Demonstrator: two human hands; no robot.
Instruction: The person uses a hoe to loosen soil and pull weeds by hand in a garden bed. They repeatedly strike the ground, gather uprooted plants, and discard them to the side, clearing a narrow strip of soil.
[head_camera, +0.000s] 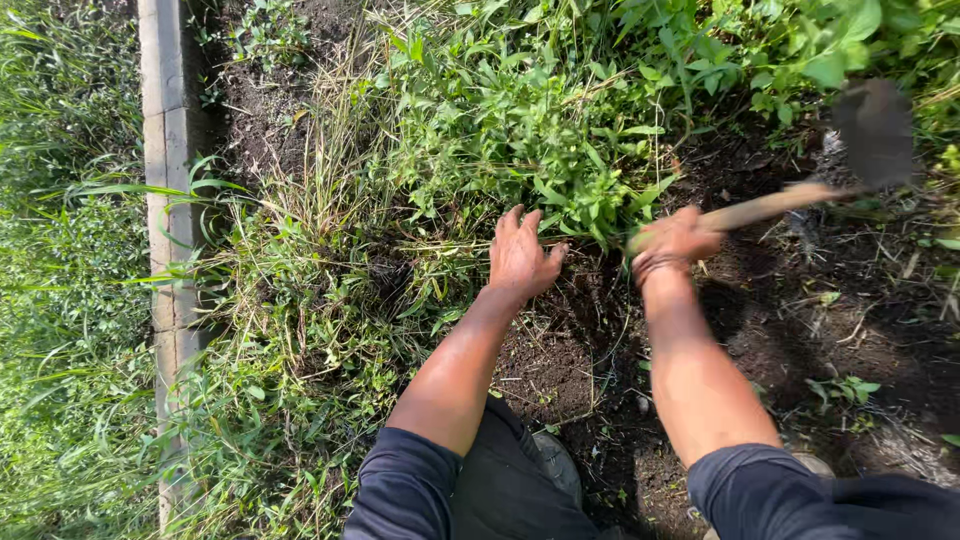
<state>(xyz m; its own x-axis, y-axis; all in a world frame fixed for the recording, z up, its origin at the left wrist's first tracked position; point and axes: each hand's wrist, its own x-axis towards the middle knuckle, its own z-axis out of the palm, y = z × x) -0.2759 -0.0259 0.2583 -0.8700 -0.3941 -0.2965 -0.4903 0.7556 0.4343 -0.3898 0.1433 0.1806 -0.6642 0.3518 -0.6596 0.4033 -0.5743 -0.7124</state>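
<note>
Evidently the right hand (678, 240) was wrapped tight around the near end of a wooden handle (765, 207), its grip pressed shut on the shaft, and the dark hoe blade (877, 133) stood raised and blurred well beyond and to the right of that grip, above bare dark soil (850, 300). The left hand (520, 258) lay just to the left of the tool grip, fingers spread and flat, holding nothing, pressed against the base of a clump of leafy green weeds (520, 130) where the stems met the ground. Long pale grass (300, 260) sprawled farther left of that hand, and a concrete edging strip (168, 200) ran well beyond it. A grey shoe (560, 465) sat near the person, below both hands.

To do this well, it seemed wise to keep the open hand clear of the line the blade would follow, since the two hands sat close together. Bending the weeds back away from the tool grip would probably expose the roots, and a short, controlled stroke landing at the soil line looked safer than a full swing.
</note>
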